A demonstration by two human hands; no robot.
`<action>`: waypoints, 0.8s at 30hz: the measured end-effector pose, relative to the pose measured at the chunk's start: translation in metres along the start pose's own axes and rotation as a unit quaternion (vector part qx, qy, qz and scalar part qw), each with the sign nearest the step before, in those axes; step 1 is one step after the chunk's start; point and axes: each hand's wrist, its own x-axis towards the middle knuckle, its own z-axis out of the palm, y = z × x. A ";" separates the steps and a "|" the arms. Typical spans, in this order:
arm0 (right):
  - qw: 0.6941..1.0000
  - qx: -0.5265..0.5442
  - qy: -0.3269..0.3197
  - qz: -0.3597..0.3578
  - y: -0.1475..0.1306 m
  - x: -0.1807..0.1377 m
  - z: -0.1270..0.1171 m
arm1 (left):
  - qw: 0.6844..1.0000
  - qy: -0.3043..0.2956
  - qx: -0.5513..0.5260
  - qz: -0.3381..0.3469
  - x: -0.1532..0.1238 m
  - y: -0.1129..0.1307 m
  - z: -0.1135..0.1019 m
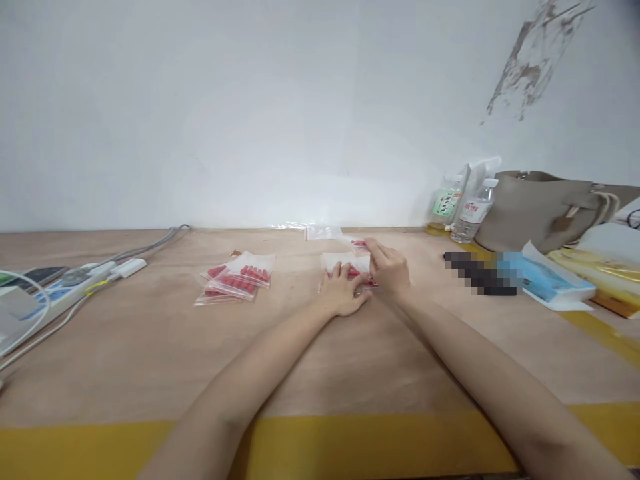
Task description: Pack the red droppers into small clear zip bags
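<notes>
My left hand [343,292] lies flat with its fingers spread, pressing a clear zip-lock bag [330,259] to the table. Red pieces show inside, partly covered by the fingers. At the bag's right edge, my right hand [393,268] has its fingers curled closed on the bag; the exact grip is hidden. Just beyond its index finger lies another small packet with red pieces [358,245]. To the left is a loose, overlapping pile of clear bags [235,281] holding short red pieces.
By the wall are a clear plastic sleeve [323,233] and, farther right, two bottles [467,220] beside a grey handbag [530,210]. A blue packet [555,280] and a blurred dark object [480,273] lie at right. A power strip [65,290] with cables occupies the left.
</notes>
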 end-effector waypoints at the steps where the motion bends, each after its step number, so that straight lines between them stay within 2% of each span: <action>1: 1.000 -0.002 -0.003 -0.015 -0.004 -0.001 0.002 | 0.999 0.038 0.002 0.004 -0.001 0.005 0.000; 3: 0.999 -0.006 -0.014 -0.040 -0.010 -0.004 0.005 | 0.994 0.112 -0.003 0.005 -0.008 0.008 -0.003; 5: 0.997 -0.005 -0.033 -0.066 -0.016 -0.007 0.008 | 0.986 0.162 -0.031 -0.016 -0.020 0.001 -0.009; 7: 0.994 0.002 -0.051 -0.099 -0.026 -0.008 0.012 | 0.978 0.196 -0.060 -0.040 -0.035 -0.015 -0.017; 10: 0.985 0.015 -0.065 -0.157 -0.046 -0.004 0.019 | 0.967 0.243 -0.075 -0.019 -0.052 -0.046 -0.029; 12: 0.977 0.029 -0.079 -0.197 -0.061 -0.002 0.025 | 0.970 0.238 -0.055 0.001 -0.060 -0.065 -0.035; 16: 0.961 0.089 -0.121 -0.231 -0.079 -0.002 0.032 | 0.983 0.174 -0.025 0.056 -0.071 -0.090 -0.042; 20: 0.969 0.105 -0.133 -0.179 -0.071 -0.008 0.033 | 0.985 0.147 -0.021 0.091 -0.073 -0.102 -0.042; 24: 0.975 0.094 -0.116 -0.164 -0.055 -0.015 0.030 | 0.983 0.139 -0.008 0.117 -0.071 -0.107 -0.040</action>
